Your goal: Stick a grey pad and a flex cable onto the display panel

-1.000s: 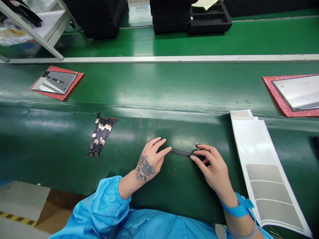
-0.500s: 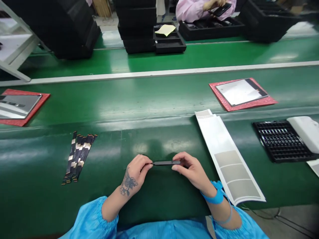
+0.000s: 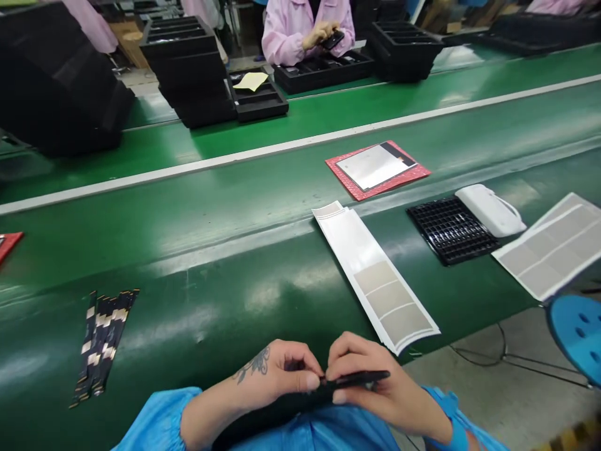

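Observation:
Close to my body at the table's front edge, my right hand (image 3: 370,376) is closed around dark, slim tweezers (image 3: 364,378), their blunt end sticking out to the right. My left hand (image 3: 291,374) pinches the left end of the tweezers between thumb and fingers, right beside my right fingertips. Whether some small piece is also in that pinch is hidden. Left of my hands lies a fanned bunch of dark flex cables (image 3: 103,344) with gold ends. Beyond my right hand is a stack of white sheets with grey adhesive pieces (image 3: 375,275).
Farther off, a display panel (image 3: 375,166) lies on a red bubble bag (image 3: 352,186). To the right are a black gridded tray (image 3: 451,232), a white case (image 3: 491,210), more grey-patched sheets (image 3: 554,250) and a blue stool (image 3: 577,332). Black trays (image 3: 192,75) and a co-worker in pink (image 3: 305,37) are across.
My view has swung to the right. Both hands have come closer together and nearer my body, and the tweezers between them are turned and more covered by my fingers.

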The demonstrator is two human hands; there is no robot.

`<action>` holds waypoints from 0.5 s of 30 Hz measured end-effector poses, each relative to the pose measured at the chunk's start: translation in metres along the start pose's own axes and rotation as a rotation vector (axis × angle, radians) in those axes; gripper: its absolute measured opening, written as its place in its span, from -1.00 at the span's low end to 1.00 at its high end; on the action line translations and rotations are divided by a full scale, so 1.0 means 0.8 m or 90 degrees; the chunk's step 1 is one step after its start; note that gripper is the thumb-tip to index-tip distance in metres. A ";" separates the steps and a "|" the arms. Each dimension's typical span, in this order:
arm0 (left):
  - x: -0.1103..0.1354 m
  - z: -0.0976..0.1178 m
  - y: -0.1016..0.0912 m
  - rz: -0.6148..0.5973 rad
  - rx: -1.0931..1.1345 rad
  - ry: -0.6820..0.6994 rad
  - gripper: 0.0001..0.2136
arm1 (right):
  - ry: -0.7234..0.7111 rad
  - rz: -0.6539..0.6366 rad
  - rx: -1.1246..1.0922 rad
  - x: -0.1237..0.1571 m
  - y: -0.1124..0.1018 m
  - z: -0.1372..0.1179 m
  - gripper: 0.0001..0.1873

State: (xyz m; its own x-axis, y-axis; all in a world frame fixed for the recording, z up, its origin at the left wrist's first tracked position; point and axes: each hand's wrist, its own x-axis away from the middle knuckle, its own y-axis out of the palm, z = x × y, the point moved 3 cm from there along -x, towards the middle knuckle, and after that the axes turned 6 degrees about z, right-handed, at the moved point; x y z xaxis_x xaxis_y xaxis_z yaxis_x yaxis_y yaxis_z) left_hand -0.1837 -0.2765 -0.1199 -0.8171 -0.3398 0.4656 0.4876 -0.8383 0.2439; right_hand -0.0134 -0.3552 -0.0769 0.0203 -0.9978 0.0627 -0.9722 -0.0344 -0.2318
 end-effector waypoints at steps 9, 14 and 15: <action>-0.129 0.050 0.063 0.141 -0.797 0.484 -0.76 | 0.144 0.651 -0.101 0.035 -0.166 0.095 -0.53; -0.199 0.058 0.097 0.121 -0.951 0.466 -0.40 | 0.145 0.660 -0.146 0.007 -0.185 0.124 -0.44; -0.207 0.057 0.098 0.115 -0.960 0.451 -0.37 | 0.148 0.653 -0.147 0.004 -0.184 0.127 -0.44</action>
State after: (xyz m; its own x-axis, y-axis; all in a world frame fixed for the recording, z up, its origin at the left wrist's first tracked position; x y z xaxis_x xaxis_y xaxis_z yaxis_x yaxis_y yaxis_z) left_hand 0.0039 -0.2664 -0.1388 -0.9601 -0.2307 -0.1578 0.2167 -0.2578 -0.9416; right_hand 0.1540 -0.3594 -0.1414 -0.8510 -0.5084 0.1317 -0.5211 0.8486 -0.0915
